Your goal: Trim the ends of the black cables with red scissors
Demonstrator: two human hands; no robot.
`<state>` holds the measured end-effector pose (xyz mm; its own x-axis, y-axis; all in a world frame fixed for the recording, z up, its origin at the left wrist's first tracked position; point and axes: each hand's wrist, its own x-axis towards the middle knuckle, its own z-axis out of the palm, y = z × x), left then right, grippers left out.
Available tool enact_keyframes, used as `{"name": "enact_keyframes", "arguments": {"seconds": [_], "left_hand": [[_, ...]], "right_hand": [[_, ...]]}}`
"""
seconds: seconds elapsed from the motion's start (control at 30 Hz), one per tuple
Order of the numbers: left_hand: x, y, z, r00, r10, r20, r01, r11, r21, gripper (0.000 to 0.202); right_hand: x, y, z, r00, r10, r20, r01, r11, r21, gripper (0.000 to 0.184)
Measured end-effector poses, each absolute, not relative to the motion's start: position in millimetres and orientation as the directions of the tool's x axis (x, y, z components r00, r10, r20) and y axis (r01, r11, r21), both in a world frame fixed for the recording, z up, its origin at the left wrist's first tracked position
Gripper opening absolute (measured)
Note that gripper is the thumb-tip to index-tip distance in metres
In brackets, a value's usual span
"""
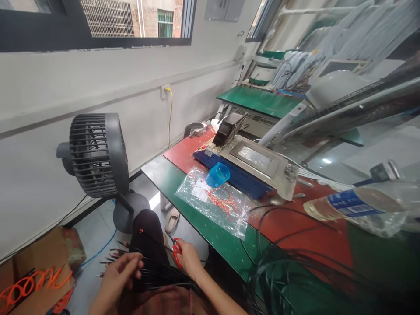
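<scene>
A bundle of black cables [157, 273] lies across my lap, its stripped, reddish ends fanned out at the left. My left hand [123, 273] is above those ends, with thumb and fingers pinched together; whatever they grip is too small to make out. In my right hand [189, 258] is a pair of scissors with red handles [177, 252], blades pointing up and left, beside the cables and my knee. More black cable [272, 280] is coiled on the bench at the lower right.
On the green and red bench [193, 218] lie a clear plastic bag [187, 188] with small red and white bits and a blue cup [216, 176]. Behind them is a blue-and-beige machine [251, 181]. A bottle [354, 203] lies right; a fan [98, 155] stands left, near a cardboard box [39, 249].
</scene>
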<state>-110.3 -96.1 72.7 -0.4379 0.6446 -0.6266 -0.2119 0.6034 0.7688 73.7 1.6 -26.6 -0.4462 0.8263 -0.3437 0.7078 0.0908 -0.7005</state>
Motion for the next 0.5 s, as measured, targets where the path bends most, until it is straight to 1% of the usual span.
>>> {"name": "enact_keyframes", "arguments": {"seconds": [0.07,0.1,0.13,0.2,0.27,0.37,0.43,0.5], "left_hand": [[-103,-93,62,-0.337,0.651,-0.68,-0.199,0.657,0.728,0.038],[-99,-89,59,-0.308,0.646,-0.699,-0.212,0.669,0.712,0.041],[-96,-84,57,-0.317,0.633,-0.706,-0.241,0.666,0.706,0.044],[-89,-72,56,-0.358,0.607,-0.709,-0.339,0.623,0.705,0.052],[-84,-55,62,-0.373,0.602,-0.706,-0.442,0.554,0.706,0.056],[-76,-28,80,-0.369,0.662,-0.653,-0.52,0.435,0.735,0.05],[-68,-12,94,-0.378,0.714,-0.589,-0.557,0.332,0.761,0.039],[-57,2,107,-0.375,0.755,-0.538,-0.6,0.244,0.762,0.029]], "right_hand": [[76,-1,-14,-0.444,0.837,-0.319,0.655,0.06,-0.753,0.011],[78,-3,-6,-0.446,0.842,-0.304,0.604,0.032,-0.797,0.007],[80,-5,3,-0.445,0.845,-0.295,0.516,-0.027,-0.856,0.004],[86,-8,20,-0.441,0.851,-0.285,0.33,-0.141,-0.933,0.009],[93,-9,33,-0.418,0.864,-0.281,0.212,-0.207,-0.955,0.018],[103,-9,37,-0.355,0.903,-0.243,0.122,-0.213,-0.97,0.031],[108,-10,33,-0.288,0.937,-0.199,0.07,-0.187,-0.98,0.039],[111,-13,25,-0.21,0.962,-0.175,0.04,-0.171,-0.985,0.044]]}}
